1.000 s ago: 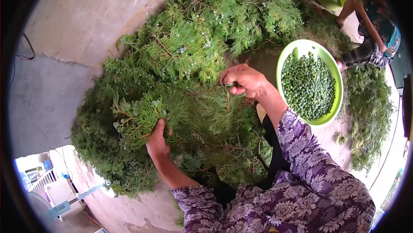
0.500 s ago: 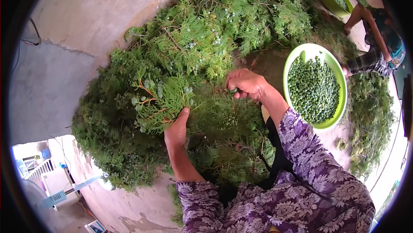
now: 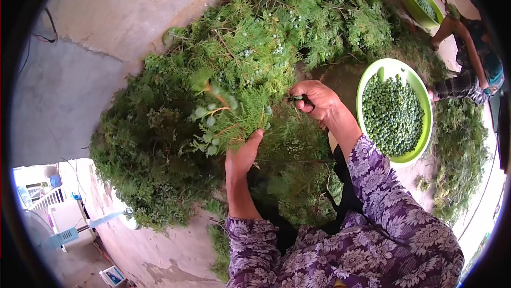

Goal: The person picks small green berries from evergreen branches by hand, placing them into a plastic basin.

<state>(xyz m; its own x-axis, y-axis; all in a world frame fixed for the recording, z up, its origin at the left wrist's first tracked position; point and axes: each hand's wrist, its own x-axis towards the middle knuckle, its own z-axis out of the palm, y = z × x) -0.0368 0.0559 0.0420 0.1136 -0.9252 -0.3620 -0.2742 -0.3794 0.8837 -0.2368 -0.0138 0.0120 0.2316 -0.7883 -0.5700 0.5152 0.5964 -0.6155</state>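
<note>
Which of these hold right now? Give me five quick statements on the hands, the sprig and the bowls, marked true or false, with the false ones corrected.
1. The left hand holds a leafy sprig bearing berries. True.
2. The right hand is laid open and flat. False: its fingers are curled in, around something small and greenish.
3. The near bowl holds many green berries. True.
4. The right hand is inside the near bowl. False: it is outside that bowl, over the cut branches.
5. A second, yellow-green bowl stands farther off, near another person. True.
</note>
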